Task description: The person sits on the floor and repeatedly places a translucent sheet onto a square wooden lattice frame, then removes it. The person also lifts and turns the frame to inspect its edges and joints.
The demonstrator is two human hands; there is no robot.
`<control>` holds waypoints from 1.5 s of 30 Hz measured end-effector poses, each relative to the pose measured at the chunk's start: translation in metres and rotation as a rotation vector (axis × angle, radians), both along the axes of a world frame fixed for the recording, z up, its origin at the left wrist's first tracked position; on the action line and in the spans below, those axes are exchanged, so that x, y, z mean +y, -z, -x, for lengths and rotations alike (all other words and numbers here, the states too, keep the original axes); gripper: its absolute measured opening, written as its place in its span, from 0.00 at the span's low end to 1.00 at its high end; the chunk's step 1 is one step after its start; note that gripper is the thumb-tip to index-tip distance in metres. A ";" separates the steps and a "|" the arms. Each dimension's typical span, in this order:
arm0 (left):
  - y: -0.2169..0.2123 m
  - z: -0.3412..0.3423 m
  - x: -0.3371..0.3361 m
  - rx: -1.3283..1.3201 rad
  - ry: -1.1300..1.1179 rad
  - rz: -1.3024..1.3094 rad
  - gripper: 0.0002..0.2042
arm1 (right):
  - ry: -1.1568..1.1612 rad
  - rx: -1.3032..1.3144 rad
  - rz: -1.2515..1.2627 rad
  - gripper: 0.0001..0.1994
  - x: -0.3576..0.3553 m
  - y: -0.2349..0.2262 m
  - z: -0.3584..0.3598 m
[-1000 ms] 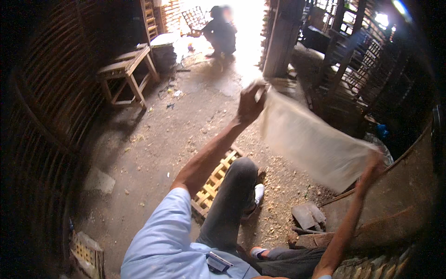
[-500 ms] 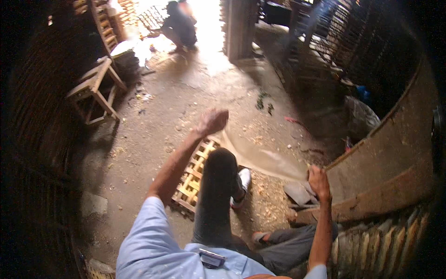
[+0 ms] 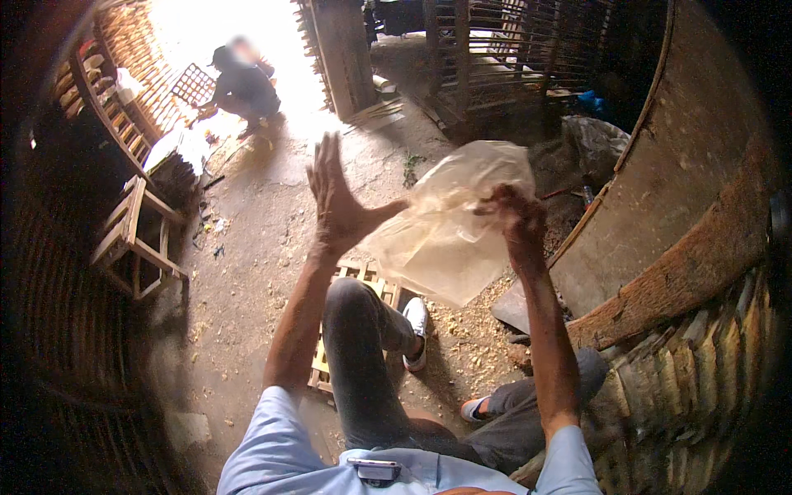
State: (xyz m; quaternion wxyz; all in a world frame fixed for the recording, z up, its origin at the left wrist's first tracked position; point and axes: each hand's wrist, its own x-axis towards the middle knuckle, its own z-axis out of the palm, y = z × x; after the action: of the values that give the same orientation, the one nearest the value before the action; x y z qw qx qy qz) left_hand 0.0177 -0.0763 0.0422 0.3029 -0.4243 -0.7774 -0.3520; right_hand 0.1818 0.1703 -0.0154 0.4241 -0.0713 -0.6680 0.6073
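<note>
A pale, translucent plastic sheet [image 3: 462,247] hangs creased in the air in front of me, spread between my arms. My right hand [image 3: 520,221] is at its right side, its fingers curled and pinching the plastic, slightly blurred. At the sheet's left edge is my left hand [image 3: 340,202], open, with fingers stretched upward and the thumb pointing at the plastic. Whether the thumb touches the sheet I cannot tell. Below, a slatted wooden lattice frame [image 3: 320,371] lies partly hidden behind my raised leg.
A small wooden stool [image 3: 136,235] stands on the left. Another person [image 3: 247,87] crouches by the bright doorway, near a dark grid panel [image 3: 195,85]. A curved board wall [image 3: 652,190] runs along the right. Shavings [image 3: 462,346] litter the floor near my shoe.
My left hand has let go of the sheet and spread its fingers. The plastic, stretched thin before, is now opened wide. My right hand has risen and moved left with it.
</note>
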 end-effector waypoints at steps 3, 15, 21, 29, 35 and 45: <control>0.058 0.037 -0.027 -0.723 0.431 0.163 0.65 | -0.044 0.051 0.378 0.12 -0.016 -0.030 -0.026; 0.015 -0.003 0.062 -0.726 0.882 0.241 0.14 | 0.420 -0.269 -1.047 0.53 -0.038 -0.052 -0.055; 0.017 -0.019 0.048 -0.825 0.985 -0.006 0.24 | 0.141 0.133 -0.959 0.11 -0.002 -0.064 -0.018; 0.176 0.144 -0.036 -0.875 0.463 0.809 0.18 | -0.209 -0.248 -0.448 0.11 0.079 -0.006 -0.040; 0.058 0.137 0.005 0.305 -0.556 0.185 0.18 | 0.603 -0.142 -0.901 0.16 0.155 -0.048 -0.052; 0.268 0.158 -0.206 -0.527 -0.079 1.196 0.13 | -0.736 -0.748 -0.424 0.07 -0.055 0.178 -0.041</control>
State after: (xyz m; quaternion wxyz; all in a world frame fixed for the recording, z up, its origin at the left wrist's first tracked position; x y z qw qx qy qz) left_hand -0.1398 -0.2825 -0.2260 -0.1733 -0.3903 -0.9022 0.0604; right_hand 0.2225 0.1155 -0.1935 -0.0761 0.0425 -0.8610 0.5011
